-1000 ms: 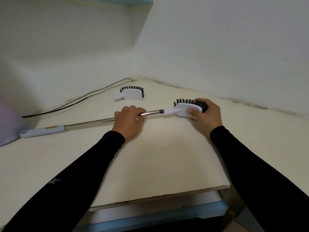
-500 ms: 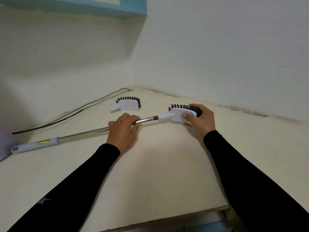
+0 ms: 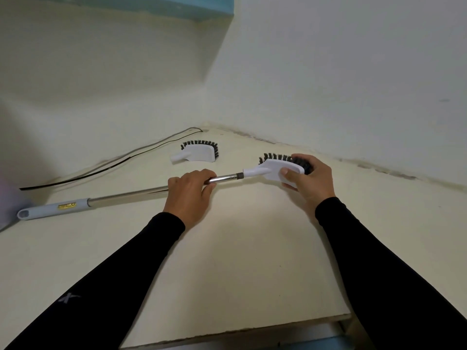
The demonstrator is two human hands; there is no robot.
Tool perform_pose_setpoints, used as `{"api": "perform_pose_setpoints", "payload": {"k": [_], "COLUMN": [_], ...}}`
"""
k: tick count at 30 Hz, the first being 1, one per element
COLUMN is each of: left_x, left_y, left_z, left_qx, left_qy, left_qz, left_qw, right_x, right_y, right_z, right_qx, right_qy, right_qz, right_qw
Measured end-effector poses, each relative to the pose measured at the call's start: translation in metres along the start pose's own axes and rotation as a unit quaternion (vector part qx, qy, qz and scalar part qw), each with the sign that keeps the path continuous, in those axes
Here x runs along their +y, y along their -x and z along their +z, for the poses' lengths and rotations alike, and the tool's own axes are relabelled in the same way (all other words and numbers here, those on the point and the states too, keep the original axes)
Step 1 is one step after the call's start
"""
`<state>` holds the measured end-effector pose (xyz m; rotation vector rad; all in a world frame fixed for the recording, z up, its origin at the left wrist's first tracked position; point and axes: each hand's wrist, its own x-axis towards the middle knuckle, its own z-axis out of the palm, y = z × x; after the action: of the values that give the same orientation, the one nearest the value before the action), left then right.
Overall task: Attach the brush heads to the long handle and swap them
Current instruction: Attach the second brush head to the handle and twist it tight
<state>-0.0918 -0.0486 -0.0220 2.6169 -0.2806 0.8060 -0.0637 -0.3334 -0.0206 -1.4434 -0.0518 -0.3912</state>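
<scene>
Left hand (image 3: 190, 192) wrapped around metal shaft of long handle (image 3: 126, 194), near its threaded end. Right hand (image 3: 309, 178) clasps attached brush head (image 3: 276, 168) at that end. Spare brush head (image 3: 198, 154) lies on counter (image 3: 240, 261), beyond left hand. Yellow label on grey grip, unreadable.

A plain home corner: cream painted walls (image 3: 328, 72) with grimy seams meet behind a bare pale desk (image 3: 240, 261), a pale blue shelf (image 3: 177, 6) overhead.
</scene>
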Motion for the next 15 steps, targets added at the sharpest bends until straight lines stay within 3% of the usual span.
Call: {"api": "perform_pose_setpoints", "payload": {"k": [15], "left_x": [0.0022], "left_y": [0.0021], "left_z": [-0.0071], "left_qx": [-0.024], "left_qy": [0.018], "left_qz": [0.008], "left_qw": [1.0], "right_x": [-0.0021], "right_y": [0.0013], "right_z": [-0.0017], "right_qx": [-0.014], "right_qy": [0.032], "right_qz": [0.005], "right_qw": [0.999]}}
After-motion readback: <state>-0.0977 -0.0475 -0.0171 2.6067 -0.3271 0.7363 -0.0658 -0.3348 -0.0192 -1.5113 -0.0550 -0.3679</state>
